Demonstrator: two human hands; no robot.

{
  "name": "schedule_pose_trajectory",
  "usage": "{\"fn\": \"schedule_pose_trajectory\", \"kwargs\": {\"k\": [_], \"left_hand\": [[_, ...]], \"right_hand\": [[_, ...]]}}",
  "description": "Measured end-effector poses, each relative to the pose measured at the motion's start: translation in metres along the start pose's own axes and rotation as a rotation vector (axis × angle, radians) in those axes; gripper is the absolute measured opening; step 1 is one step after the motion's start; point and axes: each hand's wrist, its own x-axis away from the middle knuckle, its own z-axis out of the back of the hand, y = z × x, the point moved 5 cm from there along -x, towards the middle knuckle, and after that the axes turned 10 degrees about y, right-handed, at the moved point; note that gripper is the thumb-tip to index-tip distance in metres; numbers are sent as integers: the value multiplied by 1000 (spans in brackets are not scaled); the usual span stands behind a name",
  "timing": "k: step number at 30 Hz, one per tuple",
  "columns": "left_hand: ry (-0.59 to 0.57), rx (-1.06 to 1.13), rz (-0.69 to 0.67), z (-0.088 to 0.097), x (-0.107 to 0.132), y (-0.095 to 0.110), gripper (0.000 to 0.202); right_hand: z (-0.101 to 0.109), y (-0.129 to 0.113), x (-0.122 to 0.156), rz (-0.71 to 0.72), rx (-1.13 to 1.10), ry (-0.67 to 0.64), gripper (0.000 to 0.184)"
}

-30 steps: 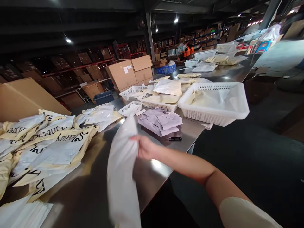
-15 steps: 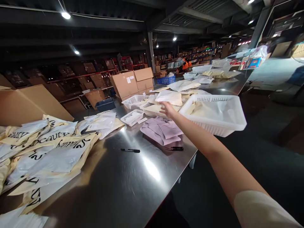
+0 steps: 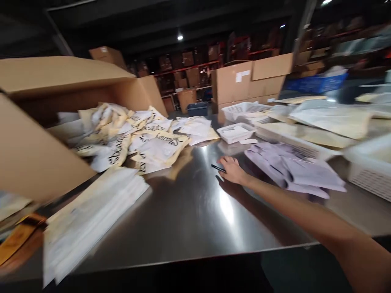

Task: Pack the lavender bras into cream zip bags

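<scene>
My right hand (image 3: 232, 171) reaches in from the right over the steel table (image 3: 183, 228), its fingers closed around a slim black marker pen (image 3: 218, 168). Dark shadows of hand and pen fall on the metal just below them. To the right of the hand lies a folded pile of lilac fabric or soft bags (image 3: 287, 165). A small white basket (image 3: 236, 132) stands behind the hand, a white card (image 3: 248, 141) beside it. My left hand is out of view.
Printed mailing bags (image 3: 161, 146) spill from a large open carton (image 3: 70, 69) at left. A stack of white packets (image 3: 94, 219) lies near the front edge, by a blurred yellow-orange object (image 3: 18, 240). White baskets (image 3: 371, 175) and more packets (image 3: 332, 118) crowd the right.
The view has swung left, showing the open carton and packet stack. My right hand has moved from the packets by the baskets to the marker pen and closed on it.
</scene>
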Motion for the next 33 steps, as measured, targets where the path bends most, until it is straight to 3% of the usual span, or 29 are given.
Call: {"fn": "schedule_pose_trajectory", "kwargs": {"k": [3,5,7,10,13,18,20,22,26,33], "left_hand": [[126,-35,-9,42,75,-56,12],[258,-136,-123,63,97,-73,13],[390,-296,-274,81,92,-75,14],[474,-527,-458,92,50,-59,16],[431,-732,-564,78,-16,-30,20],[410,-848,-583,31,-140,19,48],[411,-907,-562,14,-181,32,54],[379,-976,-546,1,-209,39,47],[257,-1102,-605,-17,-228,40,27],[95,-1207,-631,-49,-202,15,31]], "right_hand": [[-53,-53,10,219,91,-27,40],[-80,-75,18,315,155,-13,35],[-93,-82,22,319,168,20,33],[-95,-75,23,198,160,72,32],[-90,-71,24,142,155,55,30],[-87,-72,25,94,174,27,22],[-87,-71,25,72,174,26,19],[-86,-69,24,47,172,35,17],[-87,-64,20,-1,160,56,14],[-87,-66,19,-14,140,37,16]]}}
